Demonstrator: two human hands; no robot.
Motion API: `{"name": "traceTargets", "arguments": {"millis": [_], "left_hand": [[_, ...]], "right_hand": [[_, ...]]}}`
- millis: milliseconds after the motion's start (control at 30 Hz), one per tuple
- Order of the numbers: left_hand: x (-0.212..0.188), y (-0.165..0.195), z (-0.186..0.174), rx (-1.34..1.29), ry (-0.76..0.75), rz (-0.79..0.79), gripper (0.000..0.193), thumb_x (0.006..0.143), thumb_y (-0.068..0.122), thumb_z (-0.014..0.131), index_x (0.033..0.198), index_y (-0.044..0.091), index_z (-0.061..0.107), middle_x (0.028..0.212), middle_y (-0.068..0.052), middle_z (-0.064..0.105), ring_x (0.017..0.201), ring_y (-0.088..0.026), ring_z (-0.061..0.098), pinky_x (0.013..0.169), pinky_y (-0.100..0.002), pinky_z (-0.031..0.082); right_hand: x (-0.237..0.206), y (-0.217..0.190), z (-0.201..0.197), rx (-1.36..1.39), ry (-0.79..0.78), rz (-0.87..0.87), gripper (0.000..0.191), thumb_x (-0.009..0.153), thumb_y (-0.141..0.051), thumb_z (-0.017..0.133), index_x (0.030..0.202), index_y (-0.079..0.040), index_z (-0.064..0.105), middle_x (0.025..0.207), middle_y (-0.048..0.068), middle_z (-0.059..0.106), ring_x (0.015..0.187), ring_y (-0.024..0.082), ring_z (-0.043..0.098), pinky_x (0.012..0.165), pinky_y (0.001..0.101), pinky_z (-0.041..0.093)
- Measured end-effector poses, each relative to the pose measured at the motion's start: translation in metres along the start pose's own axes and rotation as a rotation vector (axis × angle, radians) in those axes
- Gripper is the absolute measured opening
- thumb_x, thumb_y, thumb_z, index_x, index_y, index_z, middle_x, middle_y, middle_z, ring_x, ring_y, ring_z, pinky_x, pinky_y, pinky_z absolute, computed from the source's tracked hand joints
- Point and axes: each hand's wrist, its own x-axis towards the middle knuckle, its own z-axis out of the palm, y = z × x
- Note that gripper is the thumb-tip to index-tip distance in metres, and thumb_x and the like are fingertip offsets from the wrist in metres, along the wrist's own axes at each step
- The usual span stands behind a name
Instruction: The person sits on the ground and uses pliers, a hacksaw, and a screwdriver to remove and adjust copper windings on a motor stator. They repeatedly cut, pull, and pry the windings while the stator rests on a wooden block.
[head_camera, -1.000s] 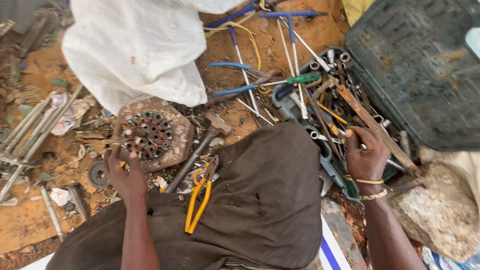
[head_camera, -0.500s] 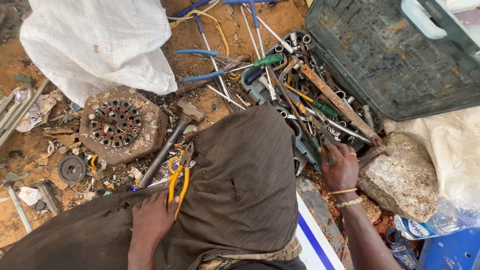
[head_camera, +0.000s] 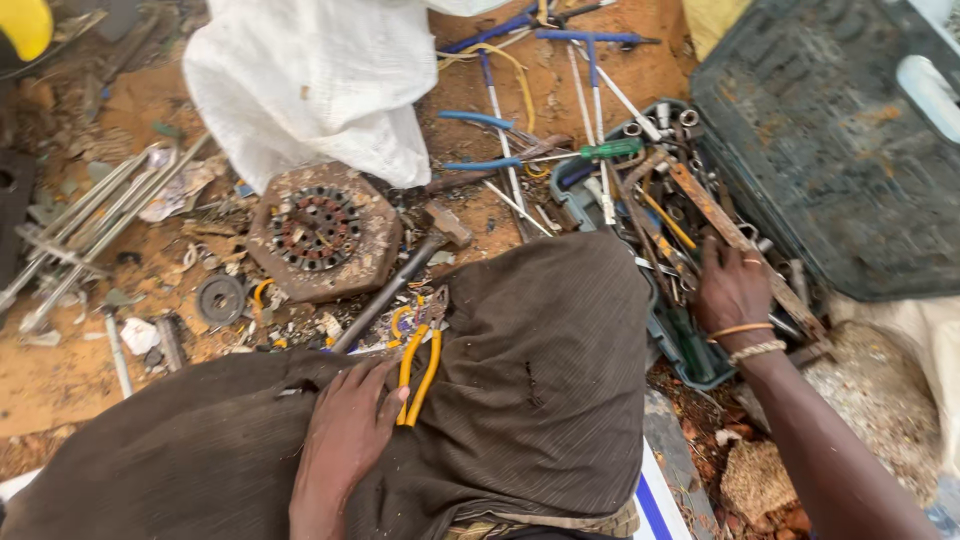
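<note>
— What does the head camera give you?

— My left hand (head_camera: 340, 440) lies flat on the brown cloth (head_camera: 520, 400), fingers loosely spread, fingertips touching the yellow-handled pliers (head_camera: 420, 360) lying on that cloth.

— And the right?

— My right hand (head_camera: 730, 290) reaches into the tool tray (head_camera: 690, 365), fingers spread over a rusty flat bar (head_camera: 720, 225); I can't tell if they pinch anything.

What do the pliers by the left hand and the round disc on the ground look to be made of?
Pliers: dull grey metal jaws, handles sleeved in glossy yellow, probably plastic or rubber. Disc: heavy metal, likely steel or iron, matte and brown with rust and dirt, with a ring of holes.
</note>
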Motion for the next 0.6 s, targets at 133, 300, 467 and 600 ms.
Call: {"name": "traceTargets", "arguments": {"millis": [133,300,467,600], "left_hand": [[0.012,-0.008,-0.008,-0.056,0.142,0.032,0.042,0.091,0.033,0.065,0.125,0.009,0.067,0.136,-0.013,0.062,0.126,-0.035,0.055,0.105,-0.049,0.043],[0.041,-0.041,-0.019,-0.13,0.423,-0.101,0.041,0.093,0.032,0.068,0.123,0.005,0.068,0.136,-0.016,0.062,0.128,-0.04,0.053,0.108,-0.05,0.043],[0.115,-0.073,-0.048,-0.132,0.534,-0.22,0.077,0.087,0.039,0.077,0.146,0.001,0.047,0.157,-0.027,0.037,0.145,-0.046,0.033,0.119,-0.053,0.032],[0.177,-0.091,-0.048,-0.135,0.289,-0.269,0.132,0.067,0.072,0.082,0.159,0.008,0.013,0.166,-0.024,0.002,0.154,-0.041,-0.001,0.122,-0.057,0.003]], "right_hand": [[-0.009,0.011,-0.008,0.106,-0.214,0.062,0.035,0.102,-0.034,0.06,0.1,-0.001,0.07,0.106,0.024,0.067,0.095,0.038,0.068,0.08,0.0461,0.058],[-0.038,0.031,-0.034,0.644,-0.384,0.424,0.035,0.112,-0.027,0.053,0.113,0.0,0.074,0.099,0.023,0.077,0.082,0.04,0.073,0.078,0.0513,0.056],[-0.038,-0.044,-0.095,1.577,-0.172,0.403,0.036,0.108,-0.015,0.052,0.136,0.007,0.06,0.1,0.01,0.067,0.079,0.014,0.062,0.063,0.029,0.049],[0.041,-0.153,-0.154,1.089,-0.258,0.079,0.048,0.099,-0.037,0.06,0.138,-0.01,0.066,0.071,0.011,0.069,0.052,0.012,0.052,0.044,0.0293,0.039]]}}
